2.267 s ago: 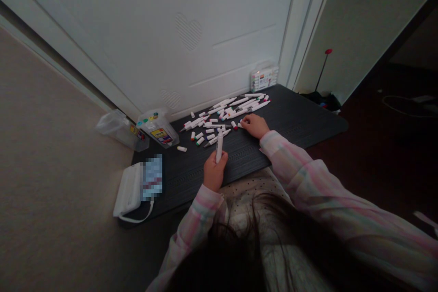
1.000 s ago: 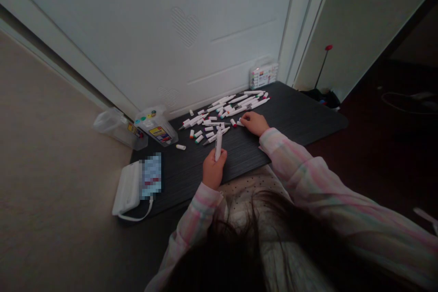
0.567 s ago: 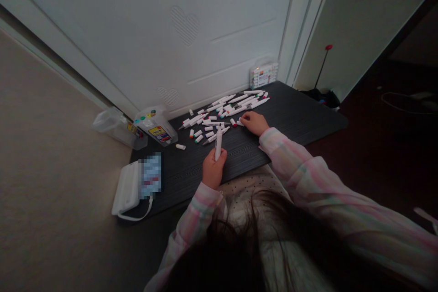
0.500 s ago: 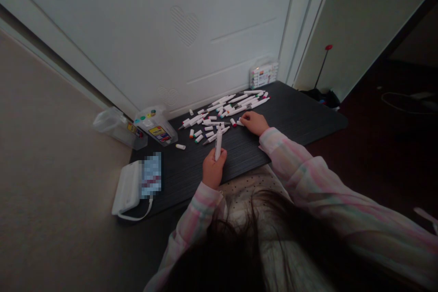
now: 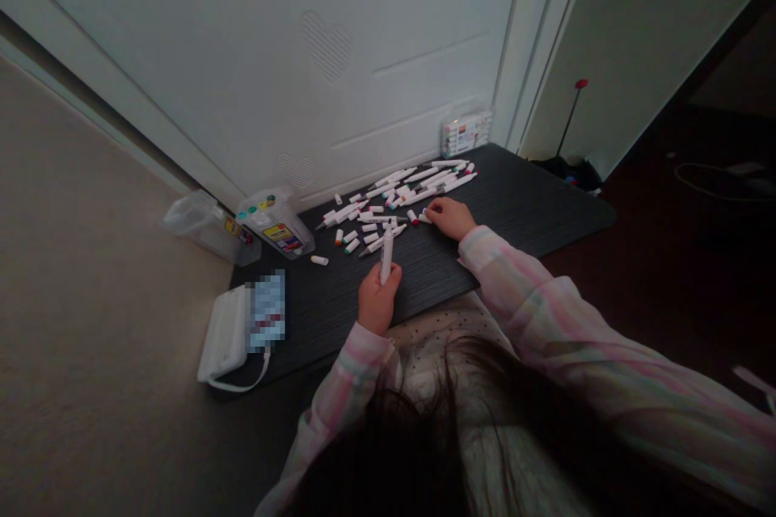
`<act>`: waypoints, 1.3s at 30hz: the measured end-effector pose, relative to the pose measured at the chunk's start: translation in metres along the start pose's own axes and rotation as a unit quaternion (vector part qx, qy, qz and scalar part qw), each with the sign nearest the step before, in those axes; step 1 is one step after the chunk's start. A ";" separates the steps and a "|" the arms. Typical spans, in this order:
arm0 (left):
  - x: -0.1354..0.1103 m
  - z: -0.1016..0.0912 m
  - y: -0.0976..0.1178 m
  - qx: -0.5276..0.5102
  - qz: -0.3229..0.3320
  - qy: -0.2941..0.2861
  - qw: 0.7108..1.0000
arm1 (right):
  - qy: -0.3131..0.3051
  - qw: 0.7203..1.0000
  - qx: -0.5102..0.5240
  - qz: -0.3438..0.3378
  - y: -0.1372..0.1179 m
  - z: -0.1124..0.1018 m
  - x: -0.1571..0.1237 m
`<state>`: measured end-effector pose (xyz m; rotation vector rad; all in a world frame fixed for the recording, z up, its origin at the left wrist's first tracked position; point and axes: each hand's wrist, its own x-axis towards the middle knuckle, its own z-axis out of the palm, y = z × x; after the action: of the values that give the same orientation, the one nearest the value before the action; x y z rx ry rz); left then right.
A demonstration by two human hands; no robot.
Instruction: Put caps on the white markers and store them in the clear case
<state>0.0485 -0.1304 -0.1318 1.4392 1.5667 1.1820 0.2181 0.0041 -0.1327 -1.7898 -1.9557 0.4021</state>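
Observation:
My left hand (image 5: 379,299) is closed around a white marker (image 5: 386,256), which stands nearly upright with its dark, uncapped tip pointing up. Farther off and to the right, my right hand (image 5: 452,218) rests on the table with its fingers pinched at a white marker cap (image 5: 425,216) with a blue end; the fingertips partly cover it. A red-ended cap (image 5: 413,217) lies just left of those fingers. Between and beyond the hands are several loose caps, among them an orange-ended one (image 5: 339,237), and a heap of uncapped markers (image 5: 433,182).
On the dark table (image 5: 515,210), two clear plastic cases (image 5: 276,226) stand at the left, one holding a few coloured caps. A filled marker case (image 5: 466,133) leans on the white door (image 5: 412,16) behind. A white power bank (image 5: 224,331) with a cable lies beside a blurred-out phone-like screen (image 5: 267,311).
Almost nothing differs. Both hands keep their places, with the marker still in the left and the right at the same cap; the view has shifted very slightly.

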 end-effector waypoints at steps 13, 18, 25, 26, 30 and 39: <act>0.000 -0.001 -0.001 0.006 0.004 -0.003 1.000 | -0.015 0.999 0.005 -0.049 0.002 0.002 -0.001; 0.000 -0.001 0.000 0.008 0.001 -0.004 1.000 | -0.013 0.998 0.006 -0.058 0.004 0.004 0.000; 0.000 0.000 -0.002 0.001 0.002 -0.007 1.000 | -0.004 0.998 0.008 -0.064 0.005 0.006 0.001; 0.001 0.000 -0.002 0.000 0.002 -0.007 1.000 | -0.002 0.998 0.008 -0.065 0.005 0.006 0.000; 0.001 0.000 -0.003 -0.003 0.001 -0.007 1.000 | 0.004 0.998 0.015 -0.066 0.005 0.006 -0.001; 0.000 0.000 -0.002 -0.004 0.003 -0.007 1.000 | 0.019 0.998 0.041 -0.045 0.006 0.008 0.001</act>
<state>0.0475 -0.1304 -0.1332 1.4451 1.5475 1.1771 0.2195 0.0068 -0.1424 -1.6409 -1.9549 0.4094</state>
